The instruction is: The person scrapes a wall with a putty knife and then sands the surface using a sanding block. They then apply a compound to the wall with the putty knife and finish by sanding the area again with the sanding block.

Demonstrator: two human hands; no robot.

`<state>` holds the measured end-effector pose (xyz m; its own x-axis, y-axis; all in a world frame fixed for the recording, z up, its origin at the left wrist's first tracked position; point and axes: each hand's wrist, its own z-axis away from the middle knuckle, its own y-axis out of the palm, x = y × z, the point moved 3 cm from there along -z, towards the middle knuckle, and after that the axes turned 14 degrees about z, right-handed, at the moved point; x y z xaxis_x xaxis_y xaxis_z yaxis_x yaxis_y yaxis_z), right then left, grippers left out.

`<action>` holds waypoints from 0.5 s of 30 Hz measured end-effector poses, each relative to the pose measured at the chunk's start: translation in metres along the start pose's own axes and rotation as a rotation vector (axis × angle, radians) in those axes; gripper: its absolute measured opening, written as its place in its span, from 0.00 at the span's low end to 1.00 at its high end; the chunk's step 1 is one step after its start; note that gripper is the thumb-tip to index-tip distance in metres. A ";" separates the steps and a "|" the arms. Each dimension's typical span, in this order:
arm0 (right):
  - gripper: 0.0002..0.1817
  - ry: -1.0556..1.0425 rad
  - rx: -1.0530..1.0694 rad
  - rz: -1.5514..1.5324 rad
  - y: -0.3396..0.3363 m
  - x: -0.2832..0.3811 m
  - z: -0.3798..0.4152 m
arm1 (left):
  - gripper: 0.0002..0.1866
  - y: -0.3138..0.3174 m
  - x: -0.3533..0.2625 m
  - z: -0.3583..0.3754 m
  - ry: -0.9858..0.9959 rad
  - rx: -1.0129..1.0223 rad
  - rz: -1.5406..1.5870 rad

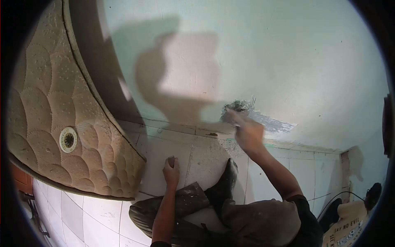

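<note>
My right hand (249, 133) reaches to the low part of the pale green wall (296, 61), its fingers smeared by motion. They overlap a rough dark patch (238, 108) there, and a grey scraped streak (273, 122) runs off to the right of it. My left hand (171, 173) is closed just above the floor, near my bent knee. A small brownish piece (171, 161) shows at its fingertips; I cannot tell what it is. My dark boot (226, 179) rests on the tiles between the two hands.
A quilted tan mattress (61, 103) leans at the left. Crumbs and dust (234, 146) lie on the tiled floor (164, 144) below the patch. At the lower right are a printed tan bag or cloth (347, 226) and a thin black cable (341, 192).
</note>
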<state>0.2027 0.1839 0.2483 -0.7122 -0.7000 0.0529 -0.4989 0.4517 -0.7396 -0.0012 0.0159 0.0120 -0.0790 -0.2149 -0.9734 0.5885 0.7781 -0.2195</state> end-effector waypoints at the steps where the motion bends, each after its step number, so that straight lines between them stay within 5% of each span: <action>1: 0.24 -0.022 0.302 0.119 0.045 -0.010 0.010 | 0.18 0.000 -0.002 0.000 0.041 -0.029 -0.039; 2: 0.24 -0.045 0.603 0.236 0.084 -0.018 0.021 | 0.18 0.002 0.002 0.000 0.040 -0.033 -0.037; 6: 0.24 -0.284 0.591 0.278 0.128 0.001 0.058 | 0.18 0.000 0.008 0.000 0.078 -0.025 0.001; 12: 0.22 -0.046 0.076 -0.073 -0.007 0.032 0.007 | 0.18 0.002 0.005 -0.004 0.017 0.015 0.040; 15: 0.18 -0.062 0.004 0.023 -0.013 0.026 0.002 | 0.18 0.004 0.006 -0.004 0.045 0.020 0.040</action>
<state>0.1911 0.1588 0.2582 -0.6919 -0.7220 -0.0058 -0.4804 0.4664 -0.7427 -0.0024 0.0202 0.0051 -0.0912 -0.1568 -0.9834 0.6081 0.7733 -0.1796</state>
